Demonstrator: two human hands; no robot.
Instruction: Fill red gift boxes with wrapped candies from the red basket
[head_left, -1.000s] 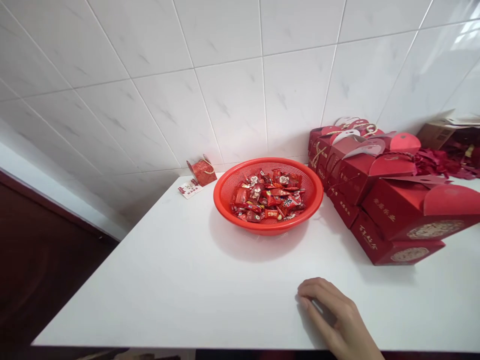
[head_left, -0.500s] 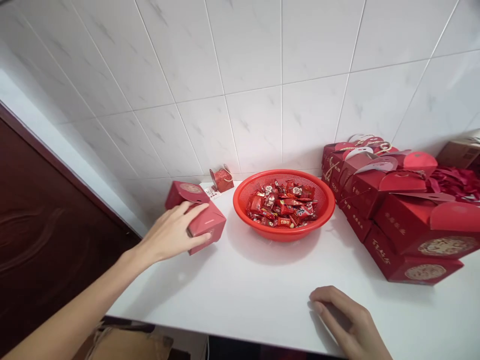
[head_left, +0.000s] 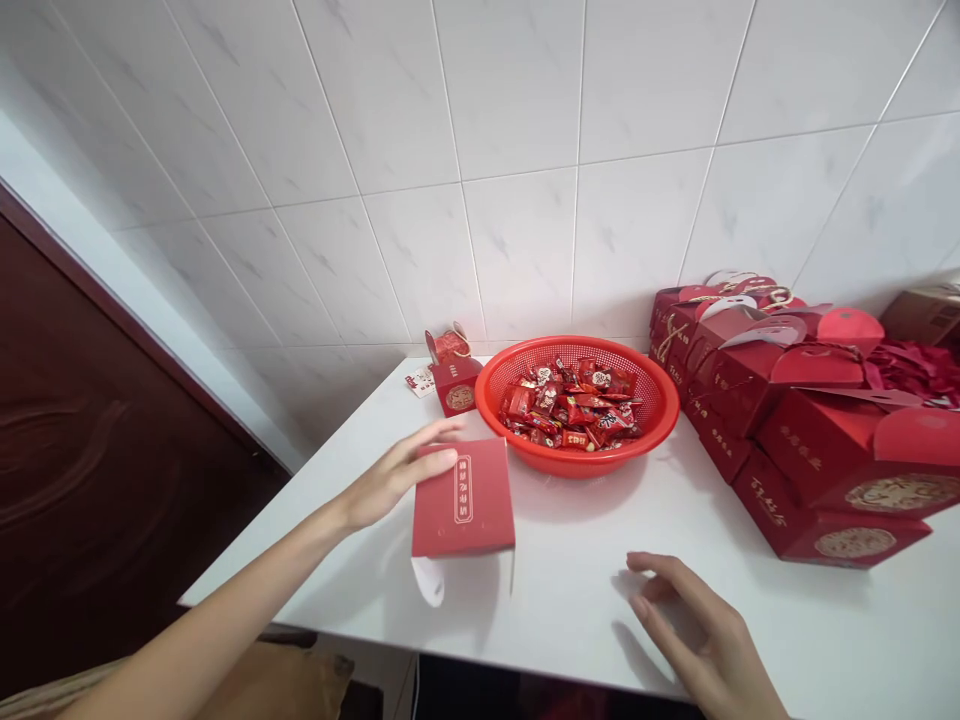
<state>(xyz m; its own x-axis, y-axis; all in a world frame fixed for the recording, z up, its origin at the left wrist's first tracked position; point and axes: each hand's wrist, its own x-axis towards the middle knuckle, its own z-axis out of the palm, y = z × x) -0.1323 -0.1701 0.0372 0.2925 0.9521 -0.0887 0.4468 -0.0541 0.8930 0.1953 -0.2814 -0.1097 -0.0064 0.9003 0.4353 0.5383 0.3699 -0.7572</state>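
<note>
My left hand (head_left: 397, 475) grips a red paper gift box (head_left: 487, 500) by its left side, thumb on the upper face and fingers behind. Light lettering in a frame shows on that face. The box is tipped over, with a white-lined flap (head_left: 430, 580) hanging toward me. My right hand (head_left: 697, 620) hovers by the table's front edge, holding nothing, thumb and fingers apart. Just beyond the box is a red plastic colander (head_left: 517, 452) with several wrapped candies (head_left: 574, 405) in it. Its bottom is hidden.
Stacked red gift boxes (head_left: 802, 435) with cord handles fill the right side of the white table (head_left: 570, 590). A small red box (head_left: 456, 388) and a printed card (head_left: 420, 381) stand near the tiled wall. A brown door (head_left: 97, 450) is at left.
My left hand has brought the gift box rightward and nearer, turning it so its lettered face and hanging flap show. My right hand has opened slightly.
</note>
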